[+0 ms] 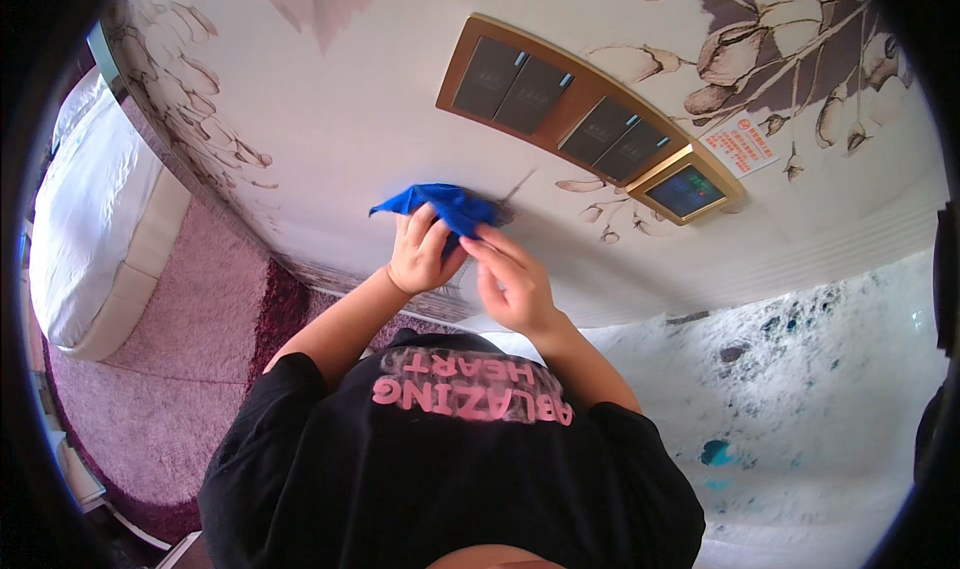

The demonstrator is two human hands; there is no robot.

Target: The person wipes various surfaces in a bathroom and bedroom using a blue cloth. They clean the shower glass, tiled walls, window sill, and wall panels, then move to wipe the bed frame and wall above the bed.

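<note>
A blue cloth (450, 207) is bunched against the patterned wall (337, 134). My left hand (421, 258) holds it, with the fingers partly covered by its folds. At the cloth's lower right edge, the fingertips of my right hand (517, 280) pinch a corner. That hand is slightly blurred, and its lower fingers are curled. Up and to the right of the hands, a brown and gold switch panel (551, 141) with several dark rocker switches is fixed to the wall. A small lit display in a gold frame (686, 190) adjoins its right end.
A printed sticker (741, 145) is on the wall beside the display. On the left, a bed with white bedding (97, 216) stands on a pink and purple carpet (165, 329). White and grey patterned flooring (787, 389) with blue spots extends to the right.
</note>
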